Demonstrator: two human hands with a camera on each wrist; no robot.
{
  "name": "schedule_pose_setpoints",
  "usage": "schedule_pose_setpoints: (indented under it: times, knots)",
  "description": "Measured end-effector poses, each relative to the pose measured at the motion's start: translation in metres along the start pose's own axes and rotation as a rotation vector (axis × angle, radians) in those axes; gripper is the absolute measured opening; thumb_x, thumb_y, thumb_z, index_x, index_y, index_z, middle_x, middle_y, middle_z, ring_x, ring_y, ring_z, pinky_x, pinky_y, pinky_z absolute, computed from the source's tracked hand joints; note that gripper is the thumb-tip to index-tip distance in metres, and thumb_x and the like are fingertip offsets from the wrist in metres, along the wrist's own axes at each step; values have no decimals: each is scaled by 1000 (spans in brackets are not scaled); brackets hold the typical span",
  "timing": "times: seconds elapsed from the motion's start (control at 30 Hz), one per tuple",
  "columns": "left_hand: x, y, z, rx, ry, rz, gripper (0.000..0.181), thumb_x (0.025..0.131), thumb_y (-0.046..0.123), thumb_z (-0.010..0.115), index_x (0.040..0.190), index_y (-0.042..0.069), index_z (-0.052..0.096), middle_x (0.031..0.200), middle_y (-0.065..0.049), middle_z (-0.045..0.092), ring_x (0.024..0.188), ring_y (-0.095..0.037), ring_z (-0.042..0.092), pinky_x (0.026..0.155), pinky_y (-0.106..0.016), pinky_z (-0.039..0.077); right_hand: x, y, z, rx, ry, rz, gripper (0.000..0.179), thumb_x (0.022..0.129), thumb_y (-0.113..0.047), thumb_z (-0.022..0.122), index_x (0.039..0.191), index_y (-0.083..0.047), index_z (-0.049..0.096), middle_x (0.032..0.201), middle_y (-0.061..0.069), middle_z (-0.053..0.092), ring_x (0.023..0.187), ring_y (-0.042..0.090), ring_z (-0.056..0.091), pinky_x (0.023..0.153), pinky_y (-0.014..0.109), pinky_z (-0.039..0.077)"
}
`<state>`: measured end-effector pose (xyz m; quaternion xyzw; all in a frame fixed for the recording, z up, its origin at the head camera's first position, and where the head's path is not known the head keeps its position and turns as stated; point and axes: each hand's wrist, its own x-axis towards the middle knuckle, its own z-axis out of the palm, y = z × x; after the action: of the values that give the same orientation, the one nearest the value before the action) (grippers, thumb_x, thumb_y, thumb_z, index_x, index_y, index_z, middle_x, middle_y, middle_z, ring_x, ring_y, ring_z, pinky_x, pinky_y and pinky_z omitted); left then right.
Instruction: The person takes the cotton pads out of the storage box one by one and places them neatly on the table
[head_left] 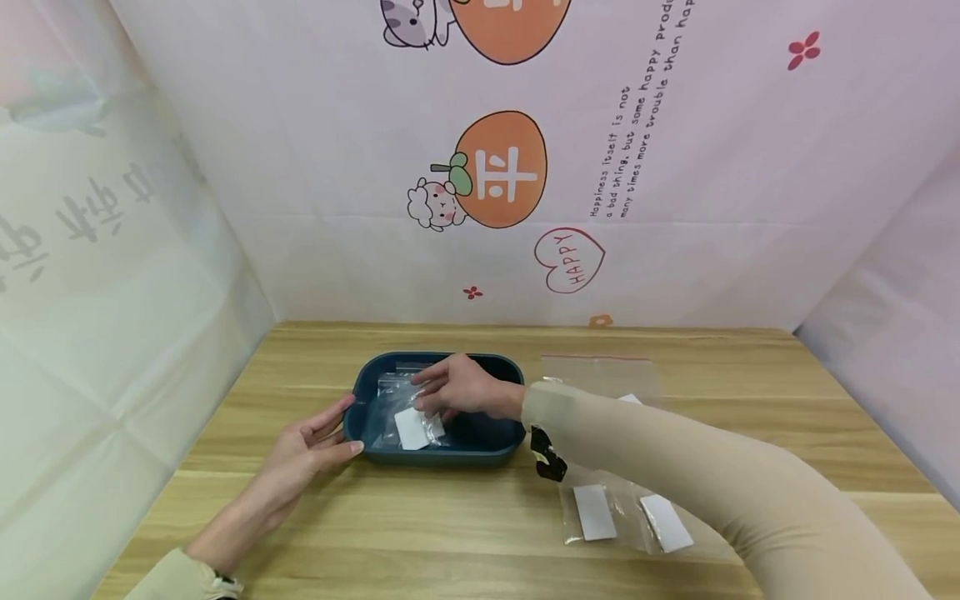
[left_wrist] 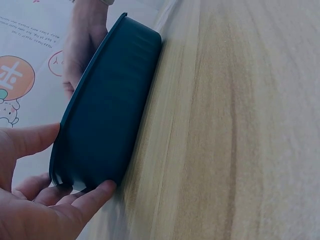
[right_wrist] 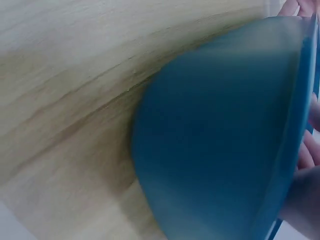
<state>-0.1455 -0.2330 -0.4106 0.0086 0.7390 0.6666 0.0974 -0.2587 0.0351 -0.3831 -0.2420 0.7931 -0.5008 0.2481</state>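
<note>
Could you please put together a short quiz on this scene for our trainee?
1. Multiple choice: what colour is the tray? A) red; B) dark blue; C) white.
2. True or false: the left hand touches the tray while the right hand is over it.
3. Fill in: in the head view, the two white pieces below the right sleeve lie in clear plastic ____.

Key: 1. B; 2. True; 3. bags.

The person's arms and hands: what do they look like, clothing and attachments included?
The ungloved left hand and ungloved right hand emerge from a plain beige fabric left sleeve and matching right sleeve. A small black angular attachment shows at the right cuff, a dark piece at the left.
</note>
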Motion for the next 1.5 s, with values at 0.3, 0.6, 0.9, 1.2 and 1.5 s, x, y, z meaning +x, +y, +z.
schedule_pose_setpoints:
  times: [0.3,0.6,0.9,1.2,1.5]
  knots:
    - [0,1,0,10,-2,-25,82,97,11,77,166,6,32,172,-10,24,155,-39,24,110,-31,43,11,-7,11,43,-72,79,66,95,-2,77,155,-1,50,131,15,71,70,21,71,61,34,63]
    - [0,0,1,4,8,-24,83,96,12,79,165,6,33,171,-10,26,154,-38,28,107,-26,46,7,-11,8,95,-91,90,55,93,6,76,146,4,60,132,12,70,61,19,68,64,34,64]
    - [-1,1,1,10,10,-24,84,95,10,79,165,5,33,171,-13,26,154,-39,28,104,-22,47,-9,-25,-14,17,-120,54,57,94,6,76,148,5,57,147,19,60,71,19,72,74,42,65]
    - [-2,2,2,23,5,-17,84,96,12,78,165,6,32,171,-13,24,154,-40,26,104,-21,46,-29,-43,-42,-25,-106,31,54,93,5,77,145,4,61,153,16,55,72,19,72,70,34,65]
    - [-3,2,2,33,14,-22,82,97,10,77,165,7,33,171,-16,25,153,-41,27,105,-23,47,-56,-54,-69,-39,-53,65,62,92,3,79,150,-3,58,147,14,61,70,22,72,70,36,65]
